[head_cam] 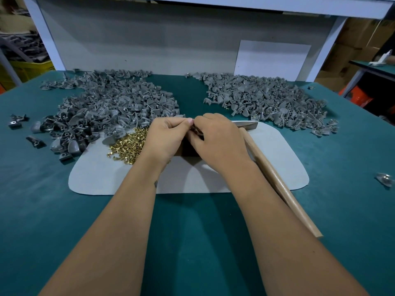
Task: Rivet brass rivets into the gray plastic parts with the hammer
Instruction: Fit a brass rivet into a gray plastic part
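Brass rivets point(130, 146) judged light, hard, tiny, prone to rolling; best pinched at shank. Gray plastic parts point(111, 103) judged light, stiff; best gripped at body. Hammer point(275, 174) judged heavy-headed; handle to be gripped.

Left hand point(165, 138) and right hand point(218, 139) met fingertip to fingertip, something small pinched between, mostly hidden. Rivets heaped just left of left hand; parts piled beyond both hands; hammer laid just right of right hand on surface point(192, 242).

Factory assembly bench, heaped gray plastic parts point(111, 107), stacked cartons point(350, 50)

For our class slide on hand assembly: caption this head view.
Both hands meet over a dark block, brass rivets left, hammer lying right, gray parts piled behind.
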